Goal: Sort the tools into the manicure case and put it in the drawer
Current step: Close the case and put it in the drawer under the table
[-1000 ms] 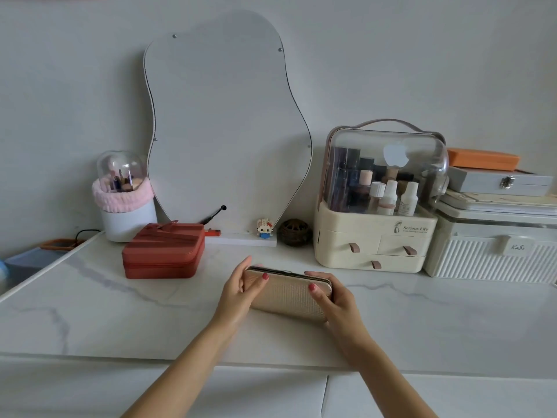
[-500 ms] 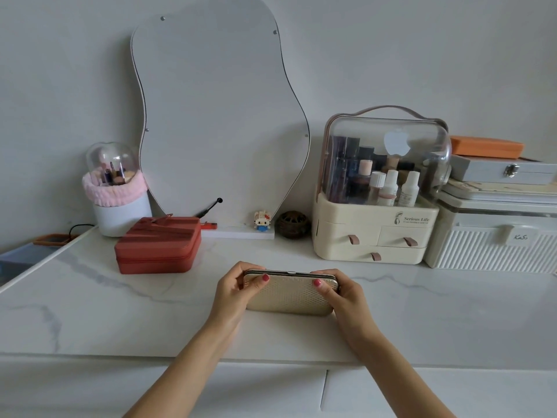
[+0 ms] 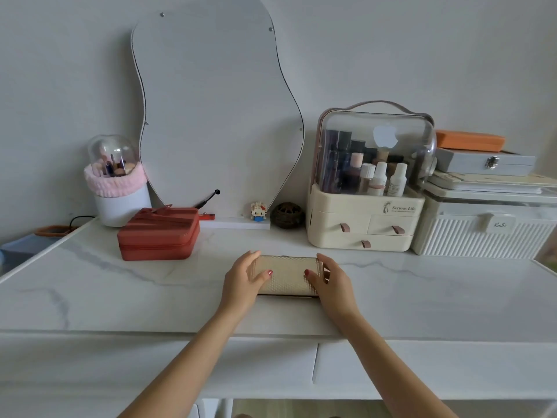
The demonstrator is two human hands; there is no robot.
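**Case held shut at both ends**

Head view: the gold case (image 3: 286,276) lies flat on the desk (image 3: 120,297), closed, its contents hidden. The left hand (image 3: 242,282) and right hand (image 3: 331,282) each grip one end, covering its corners; thumbs lie on the lid. Compared with half a second ago, the grip is unchanged and the case sits where it did.

A plain grey-white wall (image 3: 391,40) fills the top half. A white marble-veined tabletop (image 3: 120,297) spans the middle, with two white drawer fronts (image 3: 422,366) below at 6 o'clock. A wavy mirror (image 3: 217,116) leans on the wall at 12 o'clock. Light is soft and even.
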